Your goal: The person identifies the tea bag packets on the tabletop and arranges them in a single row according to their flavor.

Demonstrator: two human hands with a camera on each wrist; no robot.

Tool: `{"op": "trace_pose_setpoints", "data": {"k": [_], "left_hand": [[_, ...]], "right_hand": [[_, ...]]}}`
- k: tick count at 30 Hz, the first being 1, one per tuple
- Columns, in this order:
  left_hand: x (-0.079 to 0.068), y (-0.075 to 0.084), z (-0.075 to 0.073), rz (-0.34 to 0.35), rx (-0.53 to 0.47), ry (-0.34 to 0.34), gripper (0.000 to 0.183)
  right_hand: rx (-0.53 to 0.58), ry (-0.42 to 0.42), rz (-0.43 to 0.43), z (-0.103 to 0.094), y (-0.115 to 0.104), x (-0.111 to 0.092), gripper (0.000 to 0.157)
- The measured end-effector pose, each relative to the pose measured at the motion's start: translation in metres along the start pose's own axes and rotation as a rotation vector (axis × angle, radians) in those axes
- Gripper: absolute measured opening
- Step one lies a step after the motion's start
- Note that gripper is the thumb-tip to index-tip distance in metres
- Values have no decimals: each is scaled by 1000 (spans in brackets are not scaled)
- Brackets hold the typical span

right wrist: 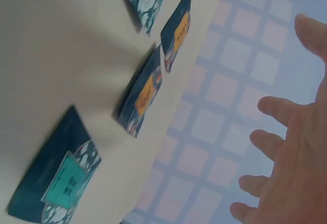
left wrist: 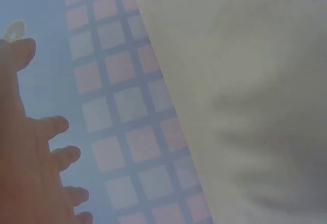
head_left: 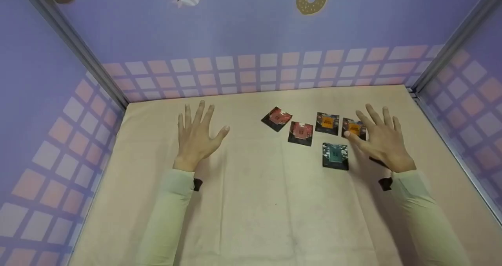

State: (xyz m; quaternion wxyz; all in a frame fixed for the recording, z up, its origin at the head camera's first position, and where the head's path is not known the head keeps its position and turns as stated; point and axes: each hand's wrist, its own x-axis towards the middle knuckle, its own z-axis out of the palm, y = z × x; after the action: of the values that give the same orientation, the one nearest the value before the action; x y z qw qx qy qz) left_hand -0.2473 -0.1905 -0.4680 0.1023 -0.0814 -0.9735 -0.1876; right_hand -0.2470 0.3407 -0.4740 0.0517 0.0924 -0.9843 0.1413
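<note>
My left hand [head_left: 196, 138] is held over the left part of the cloth with fingers spread, holding nothing. On the right, my right hand [head_left: 382, 144] also has its fingers spread and holds nothing; it hovers over small flat square packets. Its thumb overlaps an orange-labelled packet [head_left: 354, 128] in the head view. Another orange-labelled packet [head_left: 327, 122] lies to the left of that one. A teal-labelled packet [head_left: 335, 156] lies nearer me. A second teal-labelled packet [right wrist: 64, 183], mostly hidden under the hand in the head view, shows in the right wrist view.
Two red-labelled packets, one tilted [head_left: 277, 119] and one straighter [head_left: 301, 133], lie left of the orange ones. A pale cloth [head_left: 251, 203] covers the table. Purple walls [head_left: 251, 30] with checked borders and metal corner posts [head_left: 451, 38] enclose its back and sides.
</note>
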Motion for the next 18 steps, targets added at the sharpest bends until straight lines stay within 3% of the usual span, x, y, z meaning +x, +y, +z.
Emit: {"op": "trace_pose_setpoints", "data": {"k": [9, 18], "left_hand": [[8, 44, 25, 74, 2, -27, 87], [11, 78, 45, 110, -11, -53, 86]], "right_hand": [[32, -8, 14, -9, 28, -26, 86], [39, 7, 8, -4, 45, -33, 84]]}}
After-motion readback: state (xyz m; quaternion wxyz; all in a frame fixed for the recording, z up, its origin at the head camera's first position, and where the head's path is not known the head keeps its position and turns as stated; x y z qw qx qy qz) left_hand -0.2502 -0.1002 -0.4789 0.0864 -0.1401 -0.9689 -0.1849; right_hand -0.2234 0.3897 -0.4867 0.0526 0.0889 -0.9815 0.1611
